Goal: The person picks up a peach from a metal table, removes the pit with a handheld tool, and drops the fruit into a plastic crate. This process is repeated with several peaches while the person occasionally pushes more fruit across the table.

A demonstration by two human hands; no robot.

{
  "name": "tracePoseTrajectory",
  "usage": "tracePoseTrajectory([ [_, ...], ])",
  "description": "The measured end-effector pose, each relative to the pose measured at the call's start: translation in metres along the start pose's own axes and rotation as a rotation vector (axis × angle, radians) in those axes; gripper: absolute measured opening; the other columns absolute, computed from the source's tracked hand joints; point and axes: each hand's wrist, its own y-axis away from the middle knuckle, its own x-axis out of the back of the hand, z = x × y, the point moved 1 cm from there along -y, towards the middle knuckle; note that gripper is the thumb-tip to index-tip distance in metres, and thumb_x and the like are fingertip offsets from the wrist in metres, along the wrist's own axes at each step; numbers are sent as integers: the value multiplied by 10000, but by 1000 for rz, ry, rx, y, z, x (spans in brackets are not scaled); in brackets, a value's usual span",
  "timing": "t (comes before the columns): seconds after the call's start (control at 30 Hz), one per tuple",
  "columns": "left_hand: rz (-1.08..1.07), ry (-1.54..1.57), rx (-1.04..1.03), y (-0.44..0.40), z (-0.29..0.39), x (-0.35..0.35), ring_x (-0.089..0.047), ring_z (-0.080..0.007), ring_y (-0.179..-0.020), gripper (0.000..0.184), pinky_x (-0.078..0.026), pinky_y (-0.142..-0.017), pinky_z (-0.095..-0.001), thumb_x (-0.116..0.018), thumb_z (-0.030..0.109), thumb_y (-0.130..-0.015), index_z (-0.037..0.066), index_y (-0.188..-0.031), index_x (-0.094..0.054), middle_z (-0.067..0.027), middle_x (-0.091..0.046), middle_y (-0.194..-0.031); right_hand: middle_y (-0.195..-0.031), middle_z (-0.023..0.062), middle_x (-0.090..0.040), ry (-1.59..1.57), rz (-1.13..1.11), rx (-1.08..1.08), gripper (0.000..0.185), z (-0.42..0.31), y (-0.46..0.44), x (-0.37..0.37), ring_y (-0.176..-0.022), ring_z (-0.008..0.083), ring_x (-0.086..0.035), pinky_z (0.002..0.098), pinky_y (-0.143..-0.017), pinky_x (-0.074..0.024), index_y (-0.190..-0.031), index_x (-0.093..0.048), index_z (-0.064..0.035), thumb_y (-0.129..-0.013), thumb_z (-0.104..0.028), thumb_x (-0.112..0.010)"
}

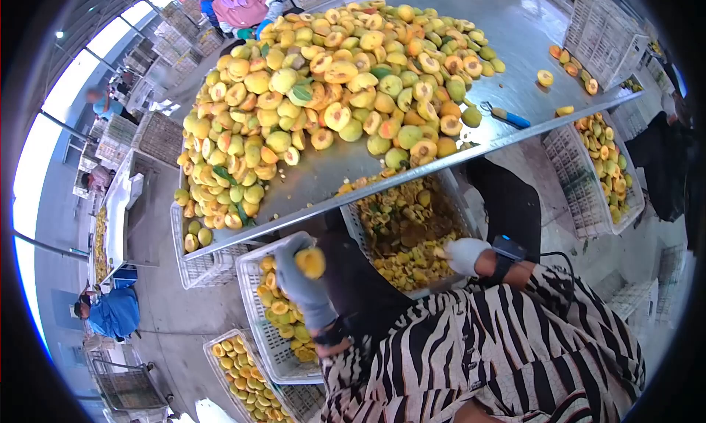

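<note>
My left hand (298, 276), in a grey glove, is closed round a yellow peach half (310, 262) above a white crate (254, 327) of peach halves. On the right, my right hand (467, 257), in a pale glove with a dark strap at the wrist, is over the edge of a crate (460, 202) holding scraps and pulp. Its fingers are bent together near a small yellow piece, too small to make out clearly. A large heap of halved peaches (331, 92) lies on the metal table (316, 198) in front of me.
A blue-handled tool (509, 118) lies on the table's right part, near an upright crate (604, 39). Crates of peaches stand at the right (577, 176) and lower left (220, 364). A person in pink (243, 7) is across the table; another in blue (114, 313) is at left.
</note>
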Motion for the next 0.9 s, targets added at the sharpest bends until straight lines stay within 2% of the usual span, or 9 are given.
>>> tracePoseTrajectory([
  [0.03,89,74,155,-7,-7,23,-613,-208,-949,287,-489,-875,-332,-473,164,-972,-33,-1115,-626,-127,-655,-1034,-809,225,-670,-16,71,93,244,13,-12,-19,-770,411,-656,480,-708,-525,-886,-665,-36,-831,-245,-551],
  [0.13,232,-87,206,-29,-26,48,-596,-195,-1010,328,-470,-902,-317,-485,206,-987,-45,-1142,-629,-126,-653,-1097,-859,219,-675,-62,35,38,274,6,-16,-12,-803,402,-658,476,-725,-528,-937,-660,-47,-830,-278,-558],
  [0.3,-54,-57,125,-109,-71,-34,-596,-185,-1000,339,-476,-859,-323,-558,191,-956,-33,-1209,-585,-116,-649,-1086,-825,227,-658,-59,3,90,287,19,-35,-32,-765,407,-648,491,-693,-523,-892,-648,-48,-825,-310,-554],
  [0.33,-146,141,232,-125,-88,-62,-603,-195,-994,358,-476,-860,-328,-573,221,-941,-39,-1187,-577,-141,-651,-1084,-855,222,-652,-43,-3,171,273,17,-31,-25,-781,403,-640,493,-695,-518,-944,-634,-64,-838,-295,-534],
  [0.4,-267,371,503,-169,-211,-130,-618,-275,-1030,398,-478,-890,-344,-598,286,-906,-33,-1143,-583,-184,-644,-1126,-880,224,-649,-12,-43,164,282,22,-35,-29,-803,401,-636,493,-734,-513,-953,-622,-61,-847,-301,-519],
  [0.47,-339,-417,378,-180,-83,-149,-599,-367,-1073,492,-474,-923,-391,-621,345,-849,-23,-1168,-551,-230,-624,-1164,-840,263,-657,-123,-4,112,411,18,-34,-22,-818,436,-640,500,-764,-514,-846,-670,4,-839,-373,-506],
  [0.7,-211,-699,408,-205,-115,-214,-519,-403,-1183,753,-396,-1031,-429,-678,286,-763,5,-1388,-365,-243,-555,-1256,-875,271,-650,-178,-82,87,411,24,-46,-22,-845,437,-630,502,-784,-501,-904,-651,5,-853,-366,-481],
  [0.87,-240,-549,380,-200,-128,-191,-595,-363,-1058,563,-507,-879,-422,-698,237,-768,16,-1258,-531,-190,-607,-1155,-913,258,-654,-188,-86,134,354,14,-40,-12,-874,422,-635,492,-794,-504,-923,-637,-7,-834,-323,-502],
  [0.9,-231,-91,589,-190,-121,-182,-615,-310,-971,468,-524,-792,-392,-691,228,-786,36,-1194,-568,-155,-625,-1076,-913,258,-654,-186,-80,135,354,18,-41,-18,-874,422,-635,492,-794,-504,-923,-637,-7,-834,-323,-502],
])
